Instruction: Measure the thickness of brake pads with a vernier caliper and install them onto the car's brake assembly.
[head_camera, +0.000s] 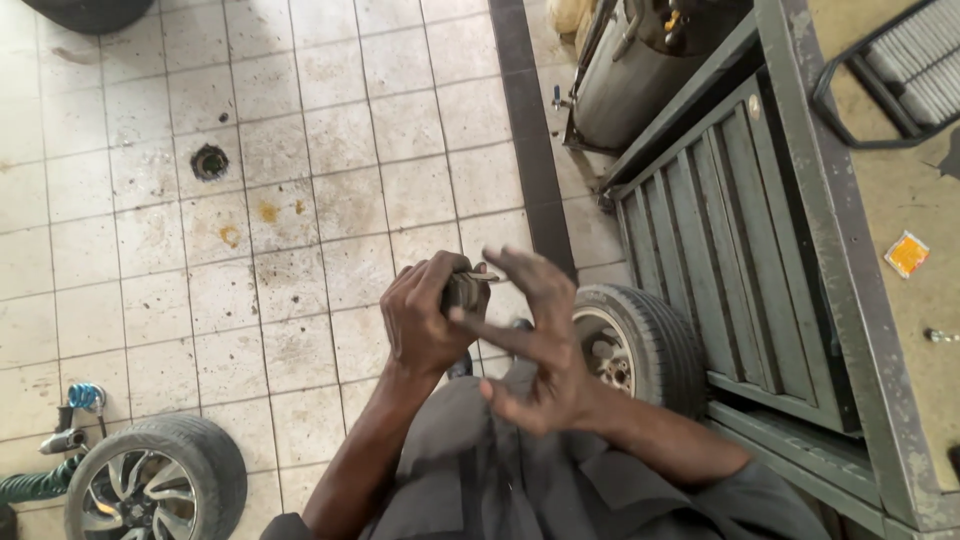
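Over the tiled floor (300, 200), beside a tyre (640, 345) leaning at the grey metal workbench (760, 250), the left hand (425, 315) is clenched round a small dark part (468, 288) at chest height; the right hand (535, 345), fingers spread, only brushes it, so greasy skin could let it slip and drop onto the tiles

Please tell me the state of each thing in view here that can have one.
Left hand: closed around a small dark part.
Right hand: fingers spread, grip open, touching the part.
Wheel by the metal bench: standing upright on the floor.
Wheel at lower left: leaning, rim face visible.
Floor drain: open, dark.
Tiled floor: stained.
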